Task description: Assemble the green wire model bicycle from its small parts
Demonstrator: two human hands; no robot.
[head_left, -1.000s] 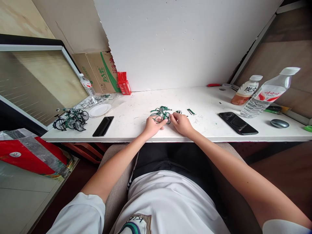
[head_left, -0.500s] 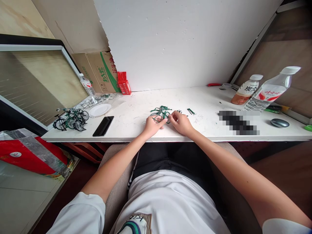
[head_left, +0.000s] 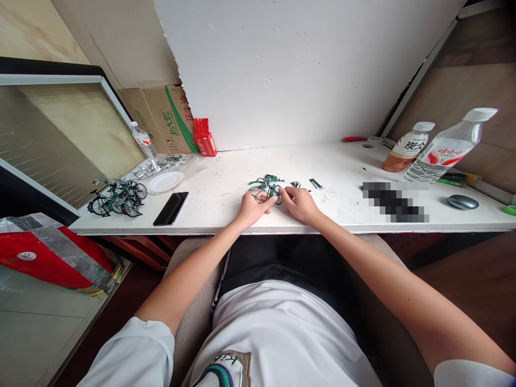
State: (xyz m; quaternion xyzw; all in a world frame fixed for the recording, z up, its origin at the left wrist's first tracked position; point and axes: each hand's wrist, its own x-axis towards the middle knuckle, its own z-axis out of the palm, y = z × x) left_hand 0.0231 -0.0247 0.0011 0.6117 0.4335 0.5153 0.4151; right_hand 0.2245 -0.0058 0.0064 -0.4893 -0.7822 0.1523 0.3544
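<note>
A small green model bicycle (head_left: pixel 266 187) stands on the white table (head_left: pixel 226 183) right in front of me. My left hand (head_left: pixel 252 208) pinches it near the frame, fingers closed on it. My right hand (head_left: pixel 299 204) meets it from the right, fingertips pinched at the wheel end. A few loose green parts (head_left: pixel 315 184) lie just right of the bicycle.
Several finished model bicycles (head_left: pixel 116 196) stand at the table's left end, beside a white plate (head_left: pixel 165 182) and a black phone (head_left: pixel 171 208). Two bottles (head_left: pixel 443 152), a dark mouse (head_left: pixel 463 202) and a blurred object lie right. A cardboard box (head_left: pixel 161 117) and red pack (head_left: pixel 205 138) stand behind.
My right hand's fingertips have shifted slightly left against the bicycle. Otherwise nothing has moved.
</note>
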